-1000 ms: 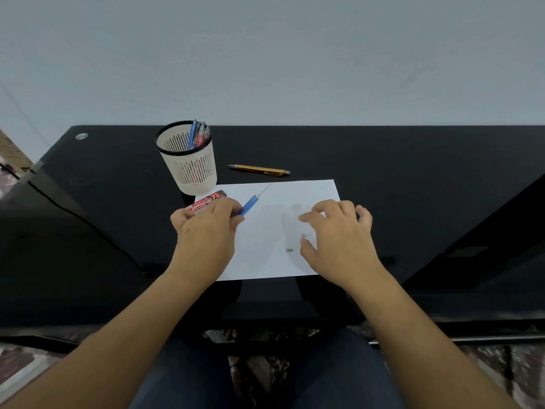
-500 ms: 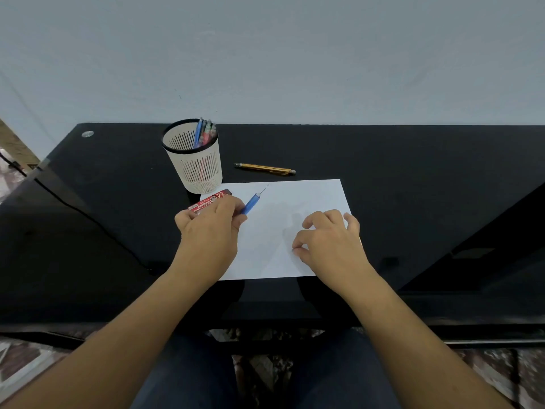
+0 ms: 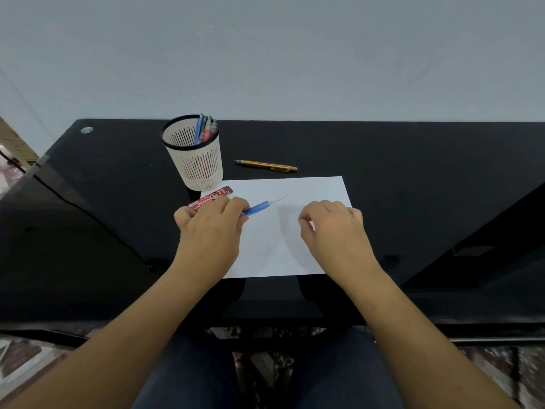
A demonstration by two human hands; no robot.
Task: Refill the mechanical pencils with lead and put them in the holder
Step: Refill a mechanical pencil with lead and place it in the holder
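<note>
Soft, even, dim light; the right hand [image 3: 333, 231] casts a faint shadow leftward onto the white paper [image 3: 309, 190]. The glossy black tabletop [image 3: 383, 149] gives dull reflections; wide-angle distortion stretches the edges, and the floor [image 3: 35, 364] at the bottom corners is blurred.

desk [image 3: 383, 160]: glossy black glass | sheet [image 3: 295, 187]: matt white paper | holder [image 3: 200, 166]: slotted cream plastic

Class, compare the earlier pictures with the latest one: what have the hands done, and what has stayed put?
The right hand, which lay with fingers spread on the paper, has curled them into a pinch; whether it holds a lead is too small to tell. The left hand still grips the blue pencil; lead case, yellow pencil and holder are unmoved.
</note>
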